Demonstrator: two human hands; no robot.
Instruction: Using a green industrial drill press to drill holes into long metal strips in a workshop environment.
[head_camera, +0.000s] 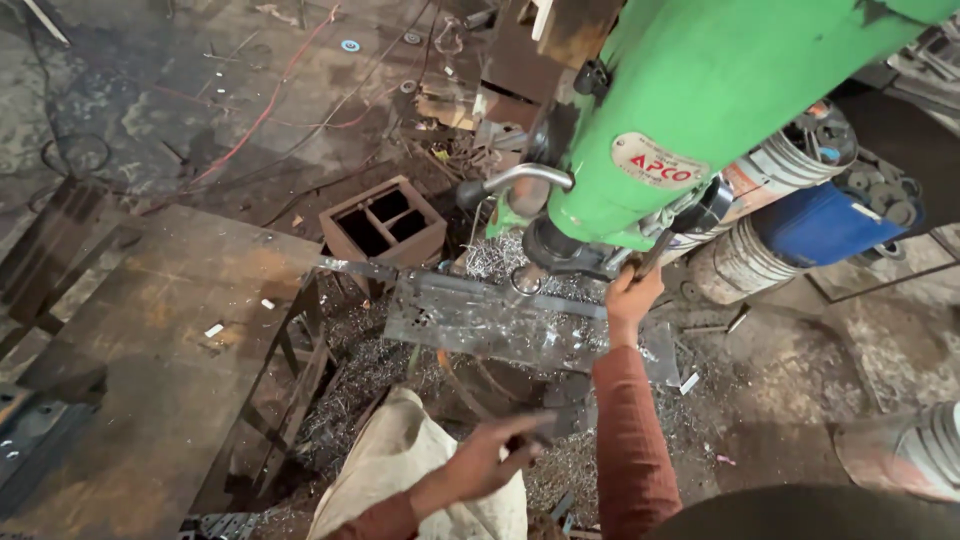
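The right hand (632, 297) is raised to the green drill press (700, 90) and closed around its feed lever (655, 252); the left hand (492, 455) hovers low over the swarf with fingers curled, apparently pinching a small dark object, though blur prevents confirmation. The perforated steel plate (470, 320) lies flat on the surface under the spindle (527, 280). It is probably heavy, rigid and sharp-edged, so grip it by the long edges, clear of the holes.

sleeves (625, 440): rust-red, long | hands (632, 297): bare
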